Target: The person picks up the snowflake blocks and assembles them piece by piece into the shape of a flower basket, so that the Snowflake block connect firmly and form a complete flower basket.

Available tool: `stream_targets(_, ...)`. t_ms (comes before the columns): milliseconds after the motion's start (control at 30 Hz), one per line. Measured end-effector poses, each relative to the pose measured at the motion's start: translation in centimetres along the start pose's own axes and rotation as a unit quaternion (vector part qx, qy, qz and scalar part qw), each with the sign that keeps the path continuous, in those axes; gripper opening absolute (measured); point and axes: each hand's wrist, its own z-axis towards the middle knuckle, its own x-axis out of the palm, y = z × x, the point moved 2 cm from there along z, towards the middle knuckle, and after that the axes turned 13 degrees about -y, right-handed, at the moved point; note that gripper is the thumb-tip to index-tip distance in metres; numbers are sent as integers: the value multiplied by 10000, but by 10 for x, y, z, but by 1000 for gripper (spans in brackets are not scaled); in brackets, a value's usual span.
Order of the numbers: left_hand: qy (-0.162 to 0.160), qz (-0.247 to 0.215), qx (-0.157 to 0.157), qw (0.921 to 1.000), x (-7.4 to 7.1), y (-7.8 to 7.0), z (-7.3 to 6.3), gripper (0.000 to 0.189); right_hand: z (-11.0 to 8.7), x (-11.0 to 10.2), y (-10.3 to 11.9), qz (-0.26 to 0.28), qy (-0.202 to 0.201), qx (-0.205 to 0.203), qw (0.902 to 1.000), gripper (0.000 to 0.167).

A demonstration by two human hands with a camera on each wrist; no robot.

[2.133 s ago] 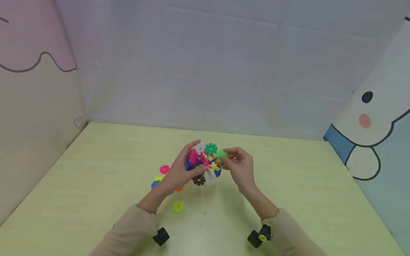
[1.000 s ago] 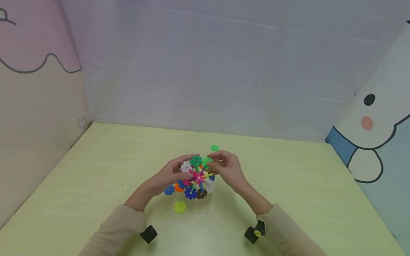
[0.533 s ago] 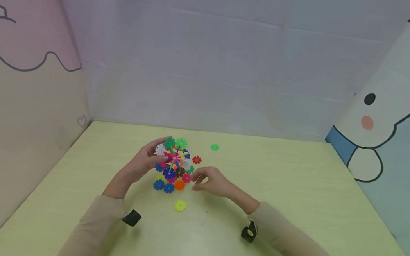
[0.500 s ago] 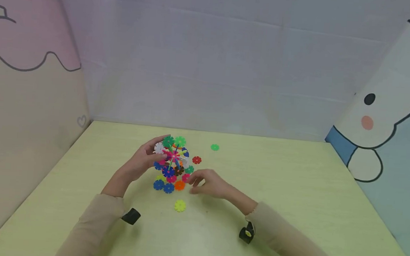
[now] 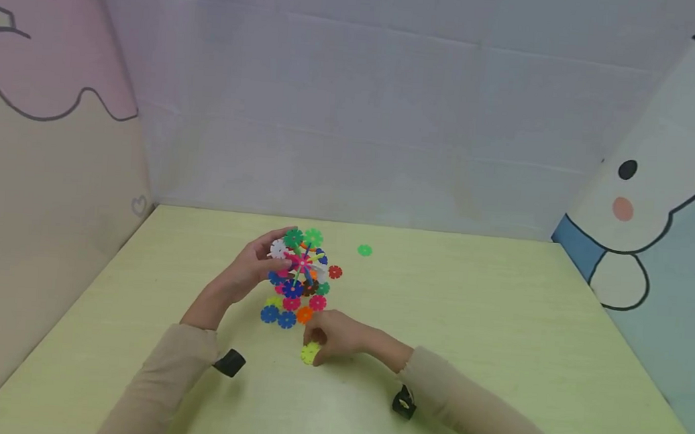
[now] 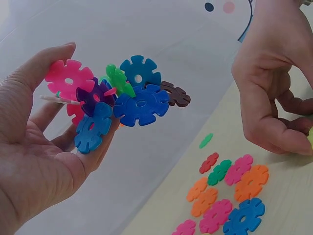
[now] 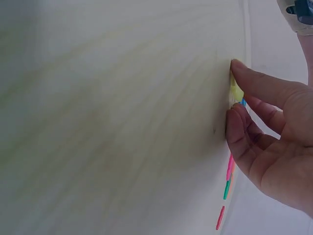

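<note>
In the head view my left hand point(image 5: 242, 273) holds up a cluster of interlocking notched flower discs point(image 5: 302, 263), in pink, green, white, blue and brown, slotted together at many angles. The left wrist view shows the thumb and fingers around its near side, with a blue disc point(image 6: 142, 105) jutting out. Down at the table, nearer the body, the thumb and fingertips of my right hand point(image 5: 340, 334) pinch a loose yellow disc point(image 5: 308, 354) by its edges. From the right wrist, that yellow disc point(image 7: 236, 91) shows between thumb and fingers, partly hidden.
Below the cluster lie several loose discs, among them an orange disc point(image 5: 304, 315), a blue disc point(image 5: 287, 319) and a pink disc point(image 5: 318, 302). A red disc point(image 5: 335, 272) and a light green disc point(image 5: 365, 250) lie farther back on the table point(image 5: 467, 304).
My right hand has left the cluster's light green disc, passed the loose pink discs, and come nearer the body to grasp the yellow disc. My left hand has carried the cluster leftward and away.
</note>
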Motion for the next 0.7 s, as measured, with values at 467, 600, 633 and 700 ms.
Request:
stream_targets(467,150,-324,136,9993,27,4,-7,59,-43,-46,0,2397,-1939,100,9512,16)
stream_targets(600,246,-496,181,9983,38,5,-9,60,-47,-76,-4,3108,-3677,679,8738,21)
stream_targets(633,263,-511,189,9982,40,5,-9,60,-47,-81,-7,3215,-3972,846,8554,21)
stream_targets(700,301,-544,215,9978,46,6,-10,60,-46,-88,-11,3380,-4329,1118,8282,22)
